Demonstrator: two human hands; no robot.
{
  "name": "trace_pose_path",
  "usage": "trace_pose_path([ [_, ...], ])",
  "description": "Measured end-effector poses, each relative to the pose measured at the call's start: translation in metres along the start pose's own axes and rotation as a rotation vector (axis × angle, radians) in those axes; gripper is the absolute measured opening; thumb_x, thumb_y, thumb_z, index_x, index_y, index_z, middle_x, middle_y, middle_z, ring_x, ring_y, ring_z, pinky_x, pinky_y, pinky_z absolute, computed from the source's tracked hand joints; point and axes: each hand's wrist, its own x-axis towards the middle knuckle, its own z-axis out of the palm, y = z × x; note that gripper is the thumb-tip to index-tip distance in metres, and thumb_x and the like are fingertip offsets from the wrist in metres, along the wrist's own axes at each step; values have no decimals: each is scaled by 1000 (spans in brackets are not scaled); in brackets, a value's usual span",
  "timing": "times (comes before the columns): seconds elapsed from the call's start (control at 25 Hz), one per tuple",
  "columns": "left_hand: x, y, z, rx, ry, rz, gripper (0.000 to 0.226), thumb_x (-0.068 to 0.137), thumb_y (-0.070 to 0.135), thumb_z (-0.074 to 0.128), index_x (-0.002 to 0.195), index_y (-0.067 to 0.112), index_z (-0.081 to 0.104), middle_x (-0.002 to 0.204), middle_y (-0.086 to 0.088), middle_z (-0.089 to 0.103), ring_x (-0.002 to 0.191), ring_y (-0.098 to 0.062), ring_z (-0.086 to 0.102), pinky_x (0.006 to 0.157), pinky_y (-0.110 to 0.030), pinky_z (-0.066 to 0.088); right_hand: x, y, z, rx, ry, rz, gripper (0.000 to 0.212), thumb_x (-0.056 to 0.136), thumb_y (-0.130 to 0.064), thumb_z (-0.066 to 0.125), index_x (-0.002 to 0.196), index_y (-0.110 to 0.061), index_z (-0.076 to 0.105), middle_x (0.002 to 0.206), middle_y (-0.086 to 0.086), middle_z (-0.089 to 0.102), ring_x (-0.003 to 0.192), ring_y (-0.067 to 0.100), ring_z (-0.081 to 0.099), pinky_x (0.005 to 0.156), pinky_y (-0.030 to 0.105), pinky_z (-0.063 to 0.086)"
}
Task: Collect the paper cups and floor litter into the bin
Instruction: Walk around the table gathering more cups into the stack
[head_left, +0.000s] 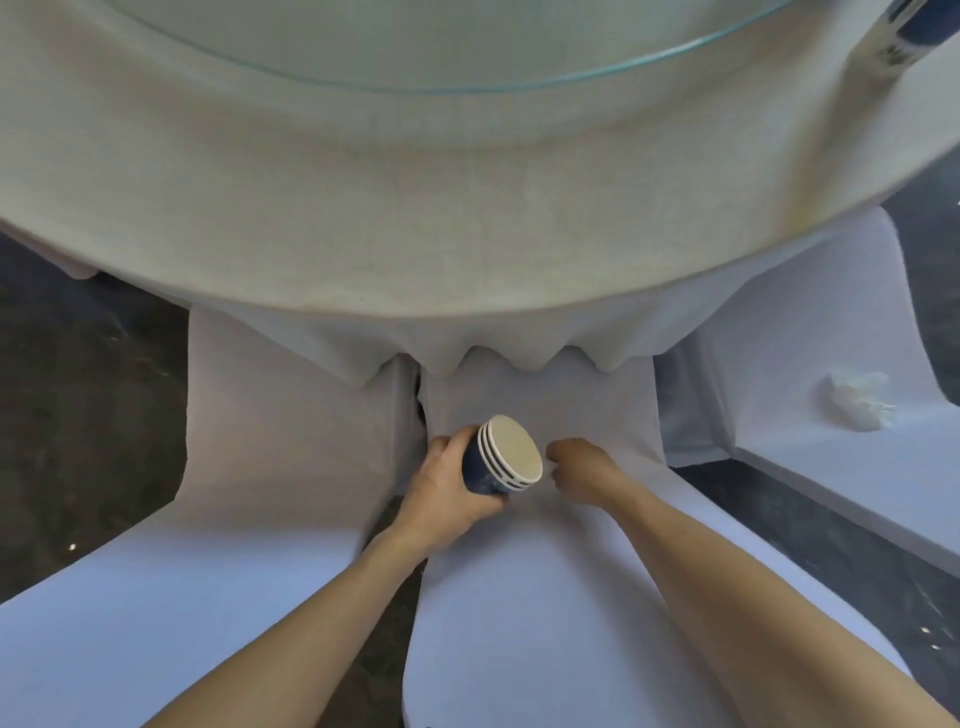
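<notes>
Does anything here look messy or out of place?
Yes: a crumpled white tissue lies on the white-covered chair seat at right. The left hand holds a stack of dark blue paper cups on its side, apparently empty.

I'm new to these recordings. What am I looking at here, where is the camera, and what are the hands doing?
There is no machine: a person wears a wide-angle camera on the head, looking down at their own bare arms. The left hand grips a nested stack of dark blue paper cups, rims tilted toward the camera. The right hand is loosely curled just beside the stack; it seems to hold nothing. Below are white-covered chairs tucked under a round table with a cloth and glass top. A crumpled white tissue lies on the chair to the right. No bin is visible.
</notes>
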Motion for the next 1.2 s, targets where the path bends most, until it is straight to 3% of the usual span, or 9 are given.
trace_pose_path([
  [0.2, -29, 81, -5, 59, 39, 75, 87, 62, 44, 87, 141, 36, 51, 125, 3, 54, 121, -19, 59, 104, -40, 50, -100, 13, -100, 693, 401, -1, 28, 94, -28, 65, 89, -1, 62, 79, 9, 66, 64, 24, 66, 65, 48, 59],
  [0.32, -54, 146, 6, 60, 73, 146, 86, 61, 42, 87, 140, 33, 52, 124, 0, 54, 119, -22, 60, 101, -38, 51, -173, 30, -153, 977, 582, -140, 35, 86, -30, 77, 77, 0, 60, 68, 3, 61, 66, 17, 62, 64, 54, 60],
  [0.4, -68, 184, 19, 50, 95, 182, 90, 55, 49, 84, 139, 33, 53, 122, 1, 54, 116, -21, 61, 97, -38, 53, -213, 40, -175, 1044, 615, -245, 30, 87, -19, 78, 76, 2, 60, 68, 2, 59, 66, 13, 56, 61, 42, 51],
  [0.52, -87, 235, 44, 62, 99, 259, 86, 62, 37, 91, 139, 31, 54, 120, 4, 55, 107, -16, 60, 79, -20, 47, -262, 53, -187, 855, 656, -318, 33, 88, -18, 77, 61, -15, 58, 67, -1, 53, 65, 10, 50, 63, 29, 39],
  [0.6, -96, 258, 60, 67, 89, 298, 84, 66, 33, 93, 140, 31, 54, 121, 5, 55, 104, -11, 59, 76, -15, 44, -277, 65, -186, 582, 707, -237, 39, 89, -27, 72, 56, -20, 51, 66, 1, 49, 65, 13, 46, 62, 34, 37],
  [0.72, -101, 281, 78, 96, 64, 345, 85, 65, 36, 91, 142, 31, 53, 121, 6, 55, 112, -17, 60, 89, -28, 50, -288, 86, -184, 485, 619, -200, 20, 89, -20, 58, 70, -15, 56, 66, -1, 54, 65, 15, 50, 62, 41, 47],
  [0.84, -95, 297, 90, 150, 19, 392, 92, 59, 53, 82, 144, 34, 51, 127, 6, 57, 117, -21, 60, 99, -39, 52, -297, 107, -189, 427, 480, -204, 21, 83, -2, 51, 87, -15, 66, 84, -4, 61, 78, 14, 55, 67, 28, 43],
  [1.0, -85, 315, 108, 171, -15, 420, 95, 59, 58, 80, 145, 38, 47, 131, 6, 57, 119, -19, 59, 101, -43, 52, -307, 134, -205, 305, 328, -171, 29, 83, 7, 48, 67, -14, 59, 76, -6, 52, 69, 8, 47, 64, 19, 37],
  [1.2, -64, 338, 138, 119, 29, 367, 85, 63, 52, 86, 140, 42, 52, 125, 9, 61, 117, -17, 60, 99, -43, 54, -305, 191, -231, 352, 651, -137, 35, 90, 5, 50, 96, -11, 80, 103, 3, 69, 93, 20, 64, 74, 25, 46],
])
